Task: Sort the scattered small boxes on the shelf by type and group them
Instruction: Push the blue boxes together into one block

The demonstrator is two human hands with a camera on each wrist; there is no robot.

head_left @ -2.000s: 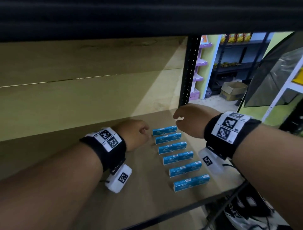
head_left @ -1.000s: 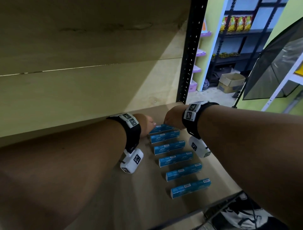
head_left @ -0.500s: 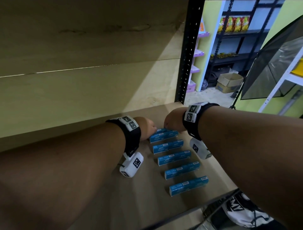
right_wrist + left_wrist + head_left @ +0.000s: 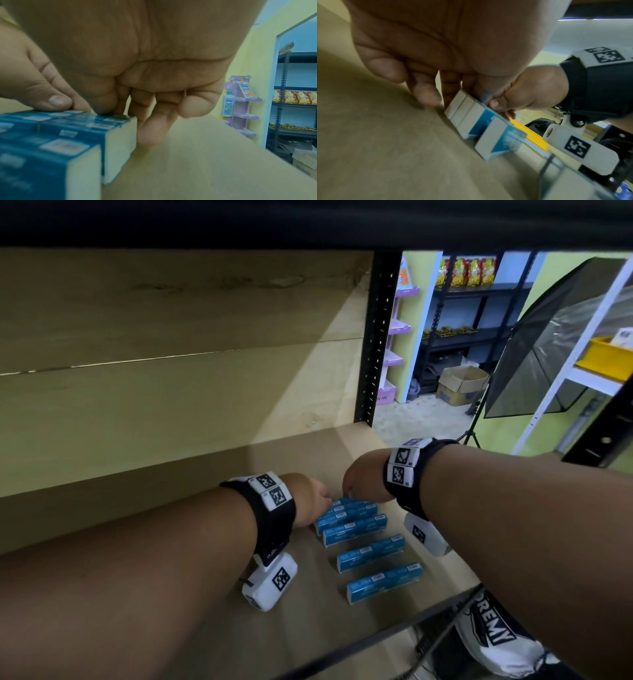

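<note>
Several slim blue boxes lie in a row on the brown shelf board [image 4: 318,625]. The far boxes [image 4: 346,510] are packed side by side; two more [image 4: 370,553] [image 4: 384,581] lie spaced apart toward the front edge. My left hand [image 4: 308,498] grips the left end of the far box [image 4: 456,104], fingers curled down beside it. My right hand [image 4: 361,481] holds its right end [image 4: 120,142], thumb on top and fingers [image 4: 150,129] curled behind it. The boxes' white end flaps [image 4: 491,139] show in the left wrist view.
The wooden back panel [image 4: 171,405] stands close behind the hands. A black perforated upright [image 4: 375,337] marks the shelf's right rear corner. The shelf's dark front rail [image 4: 376,642] runs just below the nearest box. Other shelving and a cardboard carton [image 4: 462,385] stand beyond.
Both hands reached to the far end of the row and took the far box. The far boxes have slid toward me and now sit tight together; the near boxes have not moved.
</note>
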